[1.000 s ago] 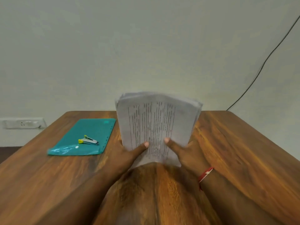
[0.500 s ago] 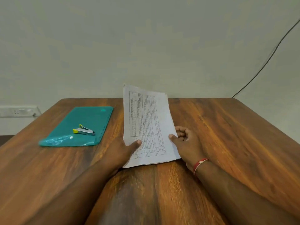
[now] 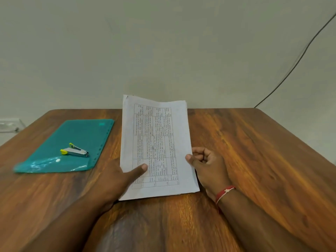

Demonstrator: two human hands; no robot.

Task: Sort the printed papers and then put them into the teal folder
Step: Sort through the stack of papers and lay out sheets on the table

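Observation:
The stack of printed papers, a table of text on its top sheet, lies lengthwise in the middle of the wooden table, its far end slightly raised. My left hand grips its near left edge, thumb on top of the sheet. My right hand sits at the right edge with fingers curled and the thumb tip against the paper. The teal folder lies flat at the left, apart from the papers.
A small metal staple remover with yellow tips rests on the folder. A wall socket is at the far left and a black cable runs down the wall at the right.
The stack stood upright on its edge between both hands a second ago. It has been tipped down onto the table and both hands have shifted to its side edges.

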